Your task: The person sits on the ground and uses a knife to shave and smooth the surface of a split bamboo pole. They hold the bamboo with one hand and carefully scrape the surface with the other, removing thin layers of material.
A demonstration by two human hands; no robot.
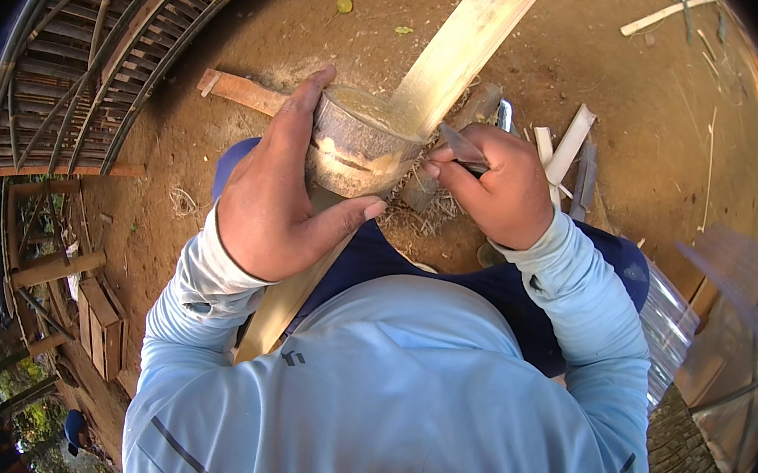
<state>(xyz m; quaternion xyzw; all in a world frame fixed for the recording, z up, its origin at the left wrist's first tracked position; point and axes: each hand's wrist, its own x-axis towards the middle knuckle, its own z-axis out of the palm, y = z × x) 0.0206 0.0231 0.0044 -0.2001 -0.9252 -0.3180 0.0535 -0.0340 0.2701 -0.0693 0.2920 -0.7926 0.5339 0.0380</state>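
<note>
The left hand (pixel 273 193) is clamped on the left side of a round wooden piece (pixel 349 171), its fingers and thumb spread wide: the fingers run up the piece's left edge, the thumb reaches along its underside. The right hand (pixel 504 190) is closed in a fist around a small blade (pixel 462 146), thumb and fingers pressed together, just beside the piece's right edge; whether the blade touches it, I cannot tell. The round piece sits just above the middle of the frame. A pale flat strip (pixel 464 47) rises from it toward the top edge, and a reddish-brown slat (pixel 245 90) lies to its left. Split pieces (pixel 573 146) lie right of the right hand on the brown ground (pixel 651 108).
</note>
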